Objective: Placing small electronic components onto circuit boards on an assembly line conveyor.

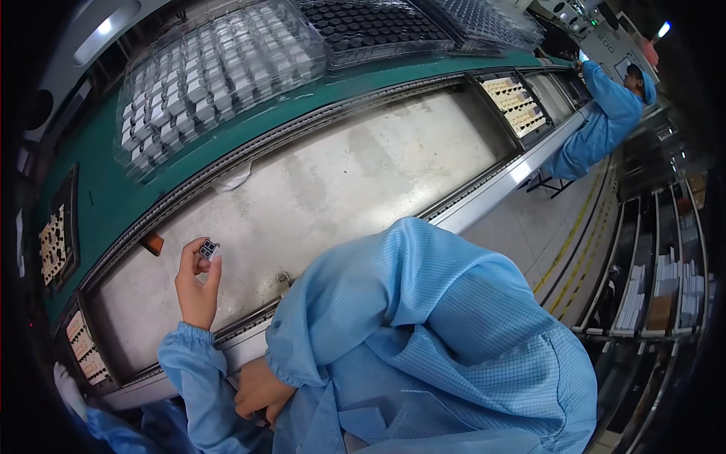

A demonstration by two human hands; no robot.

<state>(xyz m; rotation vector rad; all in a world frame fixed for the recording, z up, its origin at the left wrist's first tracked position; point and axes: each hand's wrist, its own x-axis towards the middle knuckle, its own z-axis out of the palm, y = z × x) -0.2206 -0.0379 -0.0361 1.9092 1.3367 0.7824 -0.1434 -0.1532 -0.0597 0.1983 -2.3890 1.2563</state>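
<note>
Over the metal conveyor bed (325,181), my left hand (198,291) is raised, its thumb and fingers pinching a small dark block with square openings (208,248). That block looks like a connector; its exact kind is too small to tell. Close to my body, my right hand (262,390) rests beside my left sleeve (197,378). Its fingers are curled and partly hidden, so whatever they may hold does not show.
Clear trays of white parts (219,68) and dark round parts (370,26) lie on the green mat (98,181). Framed boards (514,104) (87,348) sit at both conveyor ends. A co-worker (605,106) is far right; another person's gloved hand (69,390) is lower left.
</note>
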